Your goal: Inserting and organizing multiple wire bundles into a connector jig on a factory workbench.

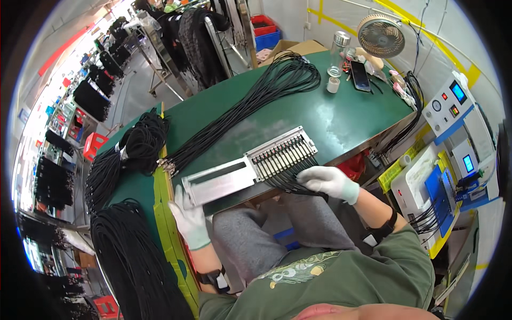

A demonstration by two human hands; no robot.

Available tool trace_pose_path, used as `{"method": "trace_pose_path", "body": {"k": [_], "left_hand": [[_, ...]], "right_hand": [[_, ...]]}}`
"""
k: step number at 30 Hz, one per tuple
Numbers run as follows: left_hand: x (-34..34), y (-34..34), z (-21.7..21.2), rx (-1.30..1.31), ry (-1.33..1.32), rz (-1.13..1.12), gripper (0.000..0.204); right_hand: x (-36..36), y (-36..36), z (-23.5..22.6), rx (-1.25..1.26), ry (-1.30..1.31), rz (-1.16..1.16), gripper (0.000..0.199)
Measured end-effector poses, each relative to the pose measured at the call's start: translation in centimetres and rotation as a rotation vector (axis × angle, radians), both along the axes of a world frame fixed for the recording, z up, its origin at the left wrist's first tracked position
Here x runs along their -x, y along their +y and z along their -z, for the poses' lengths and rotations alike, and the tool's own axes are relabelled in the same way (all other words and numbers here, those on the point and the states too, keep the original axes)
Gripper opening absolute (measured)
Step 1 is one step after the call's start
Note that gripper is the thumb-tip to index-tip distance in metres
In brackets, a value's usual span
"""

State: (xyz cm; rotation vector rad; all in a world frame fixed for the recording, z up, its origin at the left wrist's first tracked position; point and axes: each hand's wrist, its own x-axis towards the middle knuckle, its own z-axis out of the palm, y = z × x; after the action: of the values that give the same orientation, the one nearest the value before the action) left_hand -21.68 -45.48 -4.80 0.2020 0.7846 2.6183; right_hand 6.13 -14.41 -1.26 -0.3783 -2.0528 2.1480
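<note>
A metal fixture lies near the table's front edge, with its lid (221, 184) folded out to the left. Its slotted base (281, 154) holds a row of several cable ends side by side. Black cables (290, 184) run from that base toward me over the edge. My left hand (190, 220), in a white glove, grips the outer left end of the lid, its fingers partly hidden. My right hand (328, 182), gloved as well, is closed over the cables just right of the base. A long bundle of black cables (240, 104) stretches behind the fixture.
Coiled cable bundles (136, 256) lie at my left beyond a yellow-green edge strip (169, 229). On the green table (213, 114), a glass bottle (338, 53), small white jar (333, 84) and phone (360, 76) stand at the back right. Test equipment (450, 106) and a fan (381, 36) are right.
</note>
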Motion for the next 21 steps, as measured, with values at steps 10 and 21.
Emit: {"method": "trace_pose_path", "body": {"k": [10, 21], "left_hand": [[-2.8, 4.5, -1.6, 1.383, 1.333, -0.201, 0.074], [-2.1, 10.8, 0.1, 1.564, 1.701, 0.021, 0.097]], "right_hand": [[-6.4, 6.2, 10.9, -0.179, -0.336, 0.229, 0.058], [2.6, 1.7, 9.5, 0.117, -0.097, -0.42, 0.069]]}}
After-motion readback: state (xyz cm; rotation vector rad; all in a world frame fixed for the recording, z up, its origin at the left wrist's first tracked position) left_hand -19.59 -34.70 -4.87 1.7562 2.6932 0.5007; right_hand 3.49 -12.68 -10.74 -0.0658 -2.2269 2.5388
